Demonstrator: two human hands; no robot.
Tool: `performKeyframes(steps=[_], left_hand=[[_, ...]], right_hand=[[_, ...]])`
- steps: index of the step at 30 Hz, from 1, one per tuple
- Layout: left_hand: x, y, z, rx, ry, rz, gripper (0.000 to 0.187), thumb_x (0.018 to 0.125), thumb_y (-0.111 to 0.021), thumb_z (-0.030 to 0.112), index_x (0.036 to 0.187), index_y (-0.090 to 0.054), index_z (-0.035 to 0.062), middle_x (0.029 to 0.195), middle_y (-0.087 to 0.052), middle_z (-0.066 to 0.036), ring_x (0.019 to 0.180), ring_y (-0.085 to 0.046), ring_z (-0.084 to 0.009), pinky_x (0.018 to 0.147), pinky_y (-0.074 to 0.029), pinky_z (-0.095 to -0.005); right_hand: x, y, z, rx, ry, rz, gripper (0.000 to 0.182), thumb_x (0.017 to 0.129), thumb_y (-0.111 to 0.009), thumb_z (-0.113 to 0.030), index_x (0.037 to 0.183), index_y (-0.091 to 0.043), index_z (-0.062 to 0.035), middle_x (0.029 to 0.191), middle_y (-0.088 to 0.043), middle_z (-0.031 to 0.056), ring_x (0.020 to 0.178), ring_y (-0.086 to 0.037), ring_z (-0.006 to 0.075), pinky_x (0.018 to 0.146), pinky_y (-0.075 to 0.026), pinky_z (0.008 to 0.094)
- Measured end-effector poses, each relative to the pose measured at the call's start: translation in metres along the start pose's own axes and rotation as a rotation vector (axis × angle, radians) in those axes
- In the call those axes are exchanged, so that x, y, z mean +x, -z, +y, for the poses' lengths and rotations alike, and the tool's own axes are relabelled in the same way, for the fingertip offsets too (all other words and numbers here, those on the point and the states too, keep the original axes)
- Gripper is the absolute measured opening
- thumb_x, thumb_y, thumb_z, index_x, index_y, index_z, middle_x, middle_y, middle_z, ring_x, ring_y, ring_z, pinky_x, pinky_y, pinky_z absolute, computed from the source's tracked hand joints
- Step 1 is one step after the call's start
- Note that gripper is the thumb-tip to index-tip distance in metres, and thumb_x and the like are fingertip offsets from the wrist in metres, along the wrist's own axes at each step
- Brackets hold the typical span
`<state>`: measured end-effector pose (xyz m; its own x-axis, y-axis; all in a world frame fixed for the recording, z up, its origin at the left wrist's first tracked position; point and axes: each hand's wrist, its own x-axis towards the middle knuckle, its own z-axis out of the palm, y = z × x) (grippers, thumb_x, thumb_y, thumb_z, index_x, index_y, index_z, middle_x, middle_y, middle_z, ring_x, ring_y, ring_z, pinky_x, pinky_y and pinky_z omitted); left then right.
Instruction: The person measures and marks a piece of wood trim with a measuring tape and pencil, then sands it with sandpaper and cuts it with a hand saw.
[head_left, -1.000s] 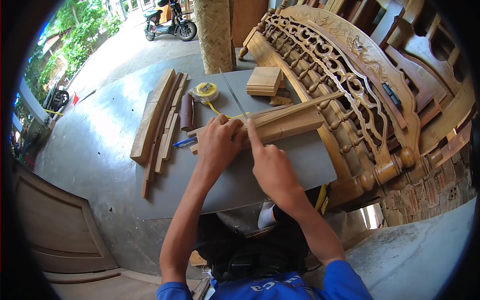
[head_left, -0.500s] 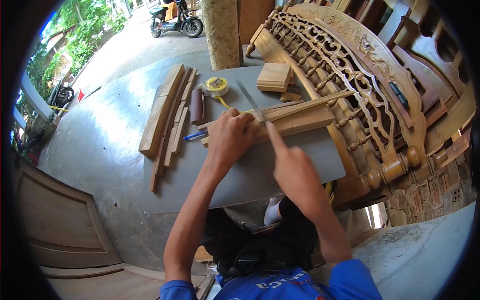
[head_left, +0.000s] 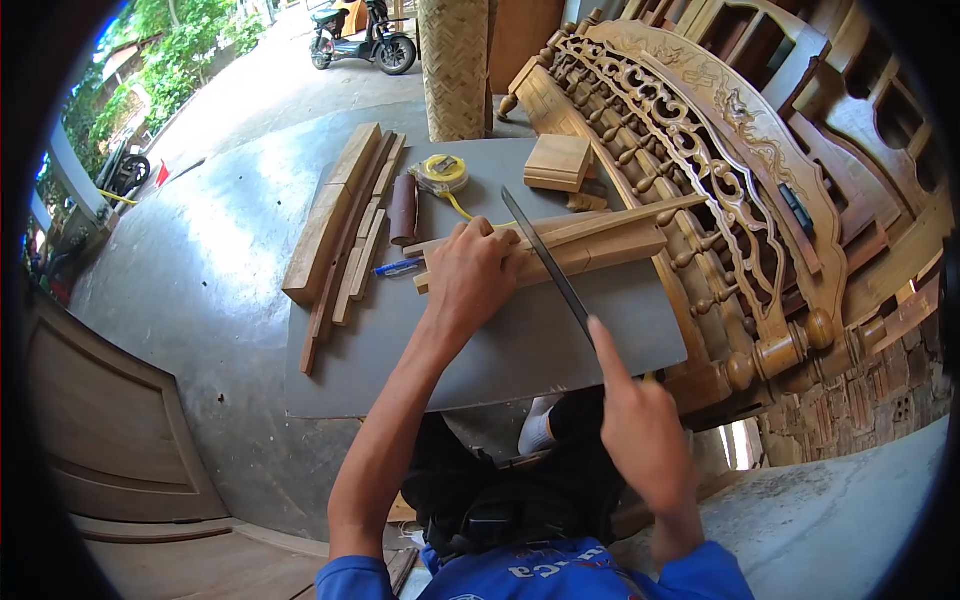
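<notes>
Head view: right hand (head_left: pixel 645 435) points its index finger along the saw (head_left: pixel 556 270), fingers gripping it, forearm angled forward.

Long, narrow, dark blade (head_left: pixel 565 285), slanting from the centre of the frame toward the lower right, across a slender pale wooden strip (head_left: pixel 630 217). The strip rises rightward, lying along a thicker wooden block (head_left: pixel 625 247), right of centre.
</notes>
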<state>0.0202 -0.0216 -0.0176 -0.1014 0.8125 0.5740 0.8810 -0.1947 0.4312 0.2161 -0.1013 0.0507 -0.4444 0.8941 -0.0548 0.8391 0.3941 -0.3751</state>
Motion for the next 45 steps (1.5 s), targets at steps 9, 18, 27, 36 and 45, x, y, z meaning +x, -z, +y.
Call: performKeyframes(steps=[9,18,27,36,45], left_hand=[[0.001,0.003,0.004,-0.012,0.025,-0.042,0.021,0.072,-0.067,0.019,0.087,-0.067,0.0059,0.082,-0.06,-0.012,0.08,-0.058,-0.029,0.071,-0.047,-0.0386],[0.0,0.001,0.004,-0.005,-0.001,-0.002,0.017,0.07,-0.066,0.018,0.083,-0.068,0.0072,0.079,-0.059,-0.011,0.077,-0.057,-0.027,0.068,-0.046,-0.0377],[0.0,0.0,0.003,-0.012,0.017,0.006,0.017,0.07,-0.066,0.018,0.083,-0.068,0.0068,0.077,-0.058,-0.011,0.077,-0.058,-0.0269,0.068,-0.046,-0.0377],[0.013,-0.001,0.002,0.016,-0.07,0.032,0.014,0.072,-0.063,0.016,0.081,-0.067,0.0057,0.077,-0.058,-0.01,0.078,-0.057,-0.0281,0.073,-0.045,-0.0383],[0.021,0.002,0.006,-0.091,0.117,-0.114,0.018,0.072,-0.067,0.019,0.085,-0.068,0.0062,0.084,-0.066,-0.012,0.077,-0.063,-0.0285,0.071,-0.048,-0.0366]], right_hand=[[0.074,-0.023,-0.014,-0.051,0.031,0.165,0.063,0.077,-0.048,0.001,0.137,-0.03,-0.0082,0.07,-0.06,0.0238,0.068,-0.062,0.0384,0.064,-0.05,0.0457],[0.044,-0.013,-0.004,0.012,0.065,0.081,0.059,0.08,-0.048,-0.001,0.135,-0.03,-0.0057,0.078,-0.06,0.0256,0.071,-0.061,0.0407,0.063,-0.05,0.045],[-0.029,0.02,0.004,0.036,-0.089,-0.171,0.067,0.077,-0.049,0.005,0.139,-0.025,-0.0071,0.083,-0.06,0.0269,0.073,-0.062,0.0392,0.065,-0.049,0.0464],[0.03,-0.009,0.043,0.462,0.159,0.419,0.057,0.087,-0.04,0.001,0.14,-0.023,-0.0099,0.069,-0.057,0.0245,0.06,-0.058,0.0391,0.053,-0.041,0.0442],[0.135,-0.06,0.02,0.687,0.323,0.522,0.06,0.079,-0.039,0.0,0.137,-0.026,-0.0026,0.057,-0.051,0.0219,0.055,-0.055,0.0377,0.057,-0.043,0.0452]])
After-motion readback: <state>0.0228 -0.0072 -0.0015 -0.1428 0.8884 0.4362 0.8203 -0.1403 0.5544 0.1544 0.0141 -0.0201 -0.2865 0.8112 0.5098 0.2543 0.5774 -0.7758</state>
